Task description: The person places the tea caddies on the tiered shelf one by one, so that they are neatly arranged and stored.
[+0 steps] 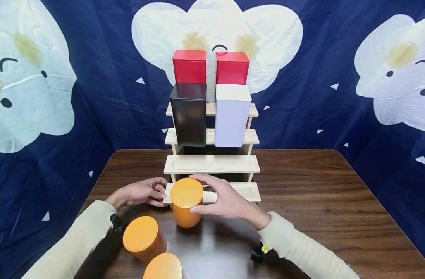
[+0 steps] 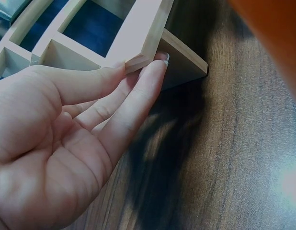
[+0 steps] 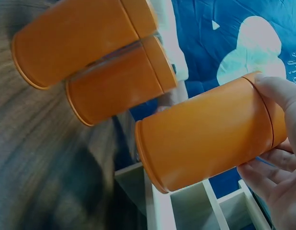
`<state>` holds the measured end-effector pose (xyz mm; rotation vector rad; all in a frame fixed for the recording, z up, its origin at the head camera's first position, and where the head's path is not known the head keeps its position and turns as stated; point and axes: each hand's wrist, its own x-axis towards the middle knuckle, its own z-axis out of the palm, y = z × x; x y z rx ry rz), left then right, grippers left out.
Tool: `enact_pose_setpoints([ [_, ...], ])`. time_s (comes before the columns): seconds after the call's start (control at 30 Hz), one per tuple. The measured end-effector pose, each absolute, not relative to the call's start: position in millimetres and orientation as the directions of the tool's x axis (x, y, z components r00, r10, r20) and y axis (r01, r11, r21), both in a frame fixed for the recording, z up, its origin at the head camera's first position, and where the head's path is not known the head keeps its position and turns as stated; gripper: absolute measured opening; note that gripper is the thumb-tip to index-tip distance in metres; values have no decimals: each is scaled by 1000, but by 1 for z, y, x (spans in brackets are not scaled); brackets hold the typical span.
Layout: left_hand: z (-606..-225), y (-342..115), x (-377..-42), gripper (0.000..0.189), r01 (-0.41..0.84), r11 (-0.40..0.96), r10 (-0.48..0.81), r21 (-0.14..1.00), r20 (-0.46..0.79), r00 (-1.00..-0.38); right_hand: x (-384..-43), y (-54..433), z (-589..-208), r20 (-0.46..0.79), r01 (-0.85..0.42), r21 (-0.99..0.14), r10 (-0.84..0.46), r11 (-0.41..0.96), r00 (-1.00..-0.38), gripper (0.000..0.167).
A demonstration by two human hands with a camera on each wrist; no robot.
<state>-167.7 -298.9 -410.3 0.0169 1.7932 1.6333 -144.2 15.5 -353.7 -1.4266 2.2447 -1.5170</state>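
Observation:
My right hand (image 1: 229, 197) grips an orange round canister (image 1: 186, 205) near its lid, in front of the lowest step of a pale wooden tiered shelf (image 1: 211, 164). In the right wrist view that canister (image 3: 205, 136) shows tilted, with thumb and fingers on opposite sides of its lid end. At the shelf's left side, my left hand (image 1: 144, 192) holds the end of the lowest board. The left wrist view shows the thumb on top of the board's corner (image 2: 138, 60) and fingertips beneath it. Two more orange canisters (image 1: 144, 237) (image 1: 164, 267) stand on the table near the left forearm.
On the upper steps stand a black box (image 1: 188, 116) and a white box (image 1: 232, 116), with two red boxes (image 1: 189, 66) (image 1: 232, 68) behind them. The brown wooden table (image 1: 313, 201) extends to both sides. A dark blue cloth (image 1: 320, 46) with white cloud shapes hangs around it.

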Motion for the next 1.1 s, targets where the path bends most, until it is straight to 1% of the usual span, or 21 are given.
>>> enact_pose_setpoints([
  [0.2, -411, -300, -167, 56, -421, 207, 456, 883, -468, -757, -152, 14, -352, 383, -617, -776, -682, 128, -623, 72],
  [0.53, -410, -300, -167, 54, -422, 194, 476, 885, -461, -749, -163, 10, -356, 367, -575, -802, -629, 160, -686, 73],
  [0.73, -410, -300, -166, 53, -417, 180, 484, 891, -449, -751, -170, 6, -360, 389, -581, -801, -608, 148, -692, 71],
  [1.1, -410, -301, -167, 50, -421, 183, 481, 889, -454, -750, -177, -2, -362, 377, -589, -777, -587, 220, -716, 73],
])
